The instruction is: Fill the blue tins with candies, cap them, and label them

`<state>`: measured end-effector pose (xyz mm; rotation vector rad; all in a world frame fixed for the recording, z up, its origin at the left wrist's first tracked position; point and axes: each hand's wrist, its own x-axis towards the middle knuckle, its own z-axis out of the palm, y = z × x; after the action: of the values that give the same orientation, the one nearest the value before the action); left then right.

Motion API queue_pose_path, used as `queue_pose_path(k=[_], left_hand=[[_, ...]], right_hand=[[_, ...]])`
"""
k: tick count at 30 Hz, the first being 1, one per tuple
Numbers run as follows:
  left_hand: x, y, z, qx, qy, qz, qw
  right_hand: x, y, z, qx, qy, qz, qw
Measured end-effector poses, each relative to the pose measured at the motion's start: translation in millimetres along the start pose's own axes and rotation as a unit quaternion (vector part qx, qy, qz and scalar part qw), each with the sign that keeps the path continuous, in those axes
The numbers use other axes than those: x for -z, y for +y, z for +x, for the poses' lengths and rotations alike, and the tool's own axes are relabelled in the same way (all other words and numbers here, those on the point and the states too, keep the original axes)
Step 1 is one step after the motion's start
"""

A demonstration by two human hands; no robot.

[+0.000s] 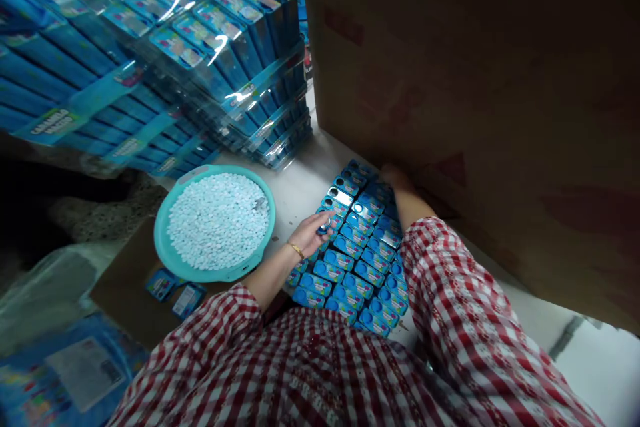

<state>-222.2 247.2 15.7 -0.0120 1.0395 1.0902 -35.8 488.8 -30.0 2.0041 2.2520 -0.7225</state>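
Observation:
Many small blue tins [353, 280] with colourful printed lids lie in close rows on the white surface. Those at the far left end show dark round openings; nearer ones show blue round discs. My left hand [311, 232], with a gold bangle at the wrist, is over the left side of the rows. Its fingers are closed on a small round thing [325, 223] that looks like a little cup or cap. At the far right edge of the rows, my right hand [397, 180] is dark and blurred beside the cardboard box; its fingers cannot be made out.
A turquoise basin [271, 213] full of small white candies [215, 220] stands to the left. Behind it rise film-wrapped stacks of blue packs [235, 33]. A large cardboard box [475, 113] walls off the right. Two loose blue packs [187, 300] lie on cardboard at lower left.

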Motion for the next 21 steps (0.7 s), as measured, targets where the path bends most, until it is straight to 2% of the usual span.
queue_pose_path(k=[3,5,7,8,10,12,15,21], left_hand=[[-4.3,5,8,-0.017,-0.006,-0.013,1.000],[-5.1,7,13,-0.016,-0.006,-0.017,1.000],[-4.4,7,18,-0.008,-0.010,-0.017,1.000],[-3.4,6,19,0.001,-0.016,-0.015,1.000],[-0.3,4,18,0.024,-0.039,-0.011,0.999],[4.1,2,16,0.048,-0.071,-0.002,0.996],[10.7,3,13,0.060,-0.109,0.001,0.992],[14.9,6,17,0.054,-0.109,0.011,0.993]], right_hand=[[-5,-13,-31,0.012,0.031,0.013,0.999],[-13,-28,-66,0.120,0.048,0.090,0.988],[-22,-45,-102,0.304,-0.019,0.180,0.935],[-25,-53,-117,0.372,-0.058,0.198,0.905],[-28,-65,-138,0.447,-0.118,0.194,0.865],[-26,-70,-146,0.471,-0.148,0.169,0.853],[-18,-70,-145,0.478,-0.156,0.149,0.852],[-21,-71,-143,0.468,-0.143,0.109,0.865]])
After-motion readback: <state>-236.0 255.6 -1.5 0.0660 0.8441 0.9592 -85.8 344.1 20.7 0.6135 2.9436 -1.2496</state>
